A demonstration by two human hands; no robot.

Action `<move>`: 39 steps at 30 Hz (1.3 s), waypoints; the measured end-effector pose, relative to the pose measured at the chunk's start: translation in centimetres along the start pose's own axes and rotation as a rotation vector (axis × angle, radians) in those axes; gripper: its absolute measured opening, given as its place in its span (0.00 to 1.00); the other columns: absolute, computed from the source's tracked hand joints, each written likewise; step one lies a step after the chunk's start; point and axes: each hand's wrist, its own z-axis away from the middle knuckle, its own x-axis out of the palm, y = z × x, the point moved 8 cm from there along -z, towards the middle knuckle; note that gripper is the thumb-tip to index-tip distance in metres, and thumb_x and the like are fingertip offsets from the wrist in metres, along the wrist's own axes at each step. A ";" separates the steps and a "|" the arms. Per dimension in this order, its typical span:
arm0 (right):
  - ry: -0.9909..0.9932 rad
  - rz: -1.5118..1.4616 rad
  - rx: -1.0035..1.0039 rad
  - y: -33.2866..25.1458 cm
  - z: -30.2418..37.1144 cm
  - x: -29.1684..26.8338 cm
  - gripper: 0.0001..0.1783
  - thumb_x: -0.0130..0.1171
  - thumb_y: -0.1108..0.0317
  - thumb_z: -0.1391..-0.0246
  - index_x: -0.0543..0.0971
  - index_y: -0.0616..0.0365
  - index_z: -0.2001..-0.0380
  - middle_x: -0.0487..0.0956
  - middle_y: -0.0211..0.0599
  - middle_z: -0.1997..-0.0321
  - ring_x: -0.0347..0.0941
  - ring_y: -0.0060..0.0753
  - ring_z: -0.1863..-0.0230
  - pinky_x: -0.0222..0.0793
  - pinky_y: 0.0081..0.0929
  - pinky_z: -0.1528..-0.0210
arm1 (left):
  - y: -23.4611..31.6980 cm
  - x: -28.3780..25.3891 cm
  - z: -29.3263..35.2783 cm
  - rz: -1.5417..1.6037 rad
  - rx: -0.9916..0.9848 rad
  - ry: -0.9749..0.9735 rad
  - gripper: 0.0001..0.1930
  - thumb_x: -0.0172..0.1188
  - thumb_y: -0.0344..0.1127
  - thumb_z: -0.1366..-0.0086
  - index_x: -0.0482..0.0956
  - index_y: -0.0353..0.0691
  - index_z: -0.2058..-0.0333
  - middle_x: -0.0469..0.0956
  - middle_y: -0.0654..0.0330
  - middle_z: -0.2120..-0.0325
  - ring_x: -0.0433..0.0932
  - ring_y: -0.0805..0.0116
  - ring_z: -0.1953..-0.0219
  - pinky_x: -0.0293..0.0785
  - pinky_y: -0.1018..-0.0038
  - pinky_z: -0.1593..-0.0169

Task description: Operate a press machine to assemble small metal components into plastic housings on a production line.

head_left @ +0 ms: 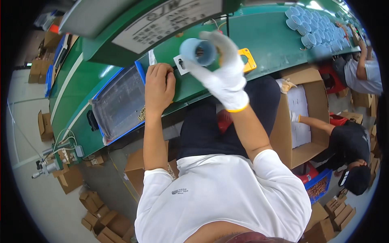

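Observation:
My right hand (227, 73), in a white knitted glove with a yellow cuff, grips a light blue plastic cup-like part (187, 50) above the bench. The part's round mouth faces up toward me, and something dark and metallic shows inside. My bare left hand (160, 86) rests at the bench's near edge with its fingers curled; whatever they might hold is hidden. Between the hands lies a small white plate (181, 66) with a dark fitting. Just beyond my right hand sits a yellow frame (250, 60) with a round opening.
A green machine housing (101, 50) overhangs the bench. Left of me stands a blue-rimmed tray (119, 107) with small brass parts (142, 114). Many blue cups (310, 39) stand at the far right. An open carton (279, 137) is beside my right leg; co-workers (348, 137) sit further right.

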 end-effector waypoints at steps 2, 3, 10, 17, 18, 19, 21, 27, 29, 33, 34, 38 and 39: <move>0.024 0.134 -0.151 -2.0 -0.5 1.0 0.41 0.90 0.65 0.58 0.82 0.63 0.41 0.86 0.43 0.45 0.83 0.40 0.44 0.80 0.34 0.42 | -0.3 -0.3 0.2 -0.036 -0.011 0.003 0.03 0.59 0.26 0.30 0.78 0.33 0.61 0.81 0.50 0.62 0.77 0.46 0.53 0.73 0.58 0.46; 0.027 0.137 -0.149 -1.8 -0.8 1.2 0.41 0.90 0.65 0.58 0.82 0.63 0.41 0.86 0.43 0.45 0.83 0.40 0.44 0.80 0.34 0.42 | -0.2 -0.2 0.1 -0.035 -0.008 -0.001 0.03 0.59 0.26 0.30 0.78 0.33 0.61 0.81 0.50 0.62 0.77 0.46 0.53 0.73 0.58 0.46; 0.006 0.371 -0.275 -2.3 -2.0 2.6 0.38 0.88 0.58 0.61 0.83 0.57 0.46 0.87 0.41 0.51 0.82 0.52 0.51 0.80 0.44 0.47 | 0.1 -0.2 -0.4 -0.024 0.000 0.006 0.03 0.61 0.26 0.32 0.79 0.34 0.61 0.82 0.50 0.62 0.78 0.44 0.55 0.75 0.55 0.47; -0.125 0.388 -0.167 -3.3 -3.2 0.8 0.33 0.83 0.56 0.56 0.86 0.63 0.49 0.88 0.47 0.52 0.84 0.54 0.52 0.80 0.44 0.45 | 0.6 -1.8 3.1 0.065 -0.075 0.079 0.05 0.60 0.25 0.32 0.80 0.34 0.59 0.82 0.49 0.59 0.80 0.44 0.54 0.76 0.56 0.47; 0.006 0.307 -0.199 -2.6 -1.8 -1.4 0.31 0.82 0.58 0.55 0.86 0.65 0.50 0.89 0.49 0.52 0.84 0.55 0.52 0.80 0.44 0.45 | -0.4 -2.1 5.2 0.014 -0.123 0.120 0.05 0.60 0.24 0.32 0.80 0.33 0.58 0.84 0.47 0.55 0.82 0.42 0.51 0.78 0.54 0.44; 0.078 0.245 -0.184 -0.2 0.0 -3.7 0.24 0.77 0.64 0.49 0.86 0.66 0.51 0.89 0.51 0.54 0.84 0.55 0.54 0.80 0.44 0.47 | -0.7 -2.2 7.1 0.013 -0.120 0.124 0.05 0.60 0.24 0.32 0.80 0.33 0.58 0.84 0.47 0.55 0.82 0.42 0.51 0.78 0.54 0.44; 0.087 0.390 -0.273 3.2 2.7 -7.6 0.13 0.68 0.74 0.45 0.86 0.64 0.56 0.87 0.43 0.64 0.84 0.51 0.62 0.80 0.45 0.52 | -1.4 -3.0 10.0 -0.031 -0.148 0.251 0.05 0.60 0.22 0.33 0.80 0.31 0.59 0.85 0.44 0.52 0.83 0.39 0.48 0.79 0.52 0.41; -0.070 0.621 -0.321 5.3 1.7 -7.4 0.07 0.64 0.73 0.38 0.87 0.61 0.59 0.85 0.45 0.64 0.83 0.49 0.63 0.78 0.41 0.55 | 0.4 -3.9 10.1 -0.206 0.029 0.278 0.05 0.58 0.21 0.33 0.79 0.32 0.59 0.87 0.45 0.53 0.83 0.40 0.45 0.78 0.51 0.39; -0.001 0.280 -0.040 8.7 0.5 -8.1 0.09 0.64 0.70 0.33 0.88 0.62 0.56 0.87 0.41 0.63 0.84 0.41 0.61 0.79 0.38 0.54 | -0.1 -3.8 8.8 -0.259 0.004 0.188 0.04 0.57 0.22 0.33 0.79 0.32 0.61 0.85 0.47 0.58 0.83 0.42 0.48 0.77 0.54 0.42; 0.193 -0.327 0.179 13.7 2.7 -10.4 0.22 0.54 0.59 0.20 0.81 0.68 0.40 0.87 0.48 0.46 0.84 0.38 0.43 0.76 0.37 0.34 | -1.2 -4.8 5.9 -0.098 -0.054 0.172 0.04 0.55 0.23 0.32 0.78 0.32 0.63 0.83 0.48 0.61 0.81 0.46 0.52 0.76 0.58 0.45; 0.196 -0.376 0.173 14.4 2.8 -11.1 0.23 0.52 0.59 0.19 0.79 0.68 0.38 0.87 0.47 0.45 0.84 0.38 0.41 0.76 0.37 0.32 | -1.3 -5.0 5.0 -0.016 -0.051 0.188 0.03 0.55 0.23 0.32 0.78 0.32 0.63 0.83 0.49 0.62 0.81 0.46 0.54 0.76 0.57 0.48; 0.147 -0.316 0.205 13.0 3.0 -9.5 0.20 0.53 0.62 0.20 0.81 0.68 0.40 0.88 0.46 0.47 0.84 0.36 0.43 0.75 0.35 0.33 | -1.6 -3.4 2.9 0.080 -0.084 0.249 0.05 0.54 0.25 0.27 0.78 0.33 0.64 0.81 0.50 0.64 0.79 0.46 0.59 0.75 0.57 0.52; 0.136 -0.308 0.207 13.2 3.1 -9.5 0.19 0.53 0.63 0.20 0.81 0.68 0.41 0.88 0.45 0.47 0.84 0.35 0.43 0.76 0.34 0.33 | -1.9 -2.9 2.7 0.064 -0.101 0.259 0.06 0.54 0.26 0.25 0.79 0.33 0.63 0.81 0.49 0.64 0.79 0.47 0.58 0.75 0.57 0.52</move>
